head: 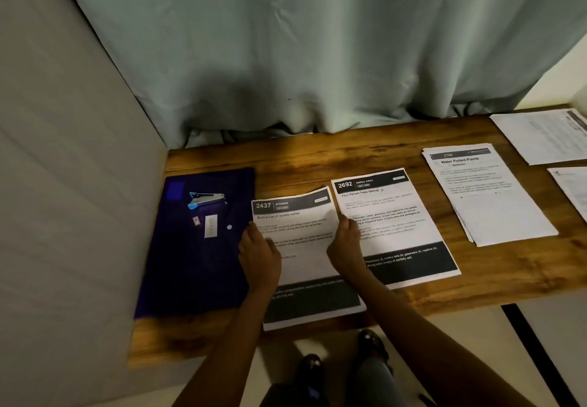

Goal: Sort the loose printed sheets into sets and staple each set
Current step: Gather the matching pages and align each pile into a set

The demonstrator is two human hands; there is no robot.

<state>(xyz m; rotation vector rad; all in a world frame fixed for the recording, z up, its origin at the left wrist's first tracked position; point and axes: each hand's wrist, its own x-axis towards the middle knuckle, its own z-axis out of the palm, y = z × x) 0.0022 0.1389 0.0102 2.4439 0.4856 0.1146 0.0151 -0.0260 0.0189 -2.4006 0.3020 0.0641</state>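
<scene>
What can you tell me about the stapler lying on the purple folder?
The stapler is small, with a blue plastic-looking body and a silver metal top arm. It lies on the far part of the dark purple folder, at the left end of the desk, blue end leftward. A small box and a white strip lie nearer the person, apart from it. Neither the left hand nor the right hand touches it.

2437 sheet [298, 235] between left hand [259, 255] and right hand [346, 244]
</scene>
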